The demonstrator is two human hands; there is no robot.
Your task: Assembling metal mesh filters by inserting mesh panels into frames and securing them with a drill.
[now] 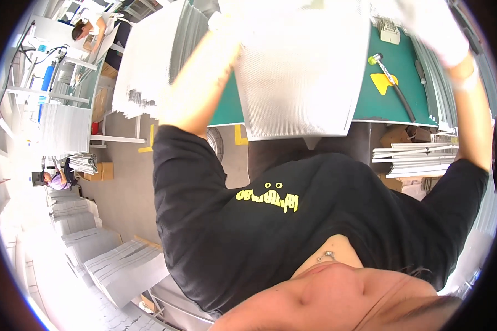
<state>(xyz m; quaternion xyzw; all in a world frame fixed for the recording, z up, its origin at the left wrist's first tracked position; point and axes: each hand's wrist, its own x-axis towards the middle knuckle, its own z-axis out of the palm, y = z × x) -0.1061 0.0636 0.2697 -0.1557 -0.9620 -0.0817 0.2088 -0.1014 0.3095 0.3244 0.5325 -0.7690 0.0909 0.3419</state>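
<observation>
"What's on that bench?"

"A pale fine-mesh panel [303, 83] over the green tabletop [364, 107], jutting past the near edge. The left hand [226, 25] is by its left side, but glare hides the fingers."

"And the right hand [444, 41]?"

"White-gloved, out near the pale stacked strips [433, 83]. I can't tell whether it grips anything."

"Any tools?"

"A mallet [403, 100] with a black handle, lying partly across a yellow scraper [380, 83]."

"Anyone else?"

"One co-worker [96, 25] leans over a table, beyond that tall stack of white panels [149, 60]."
</observation>
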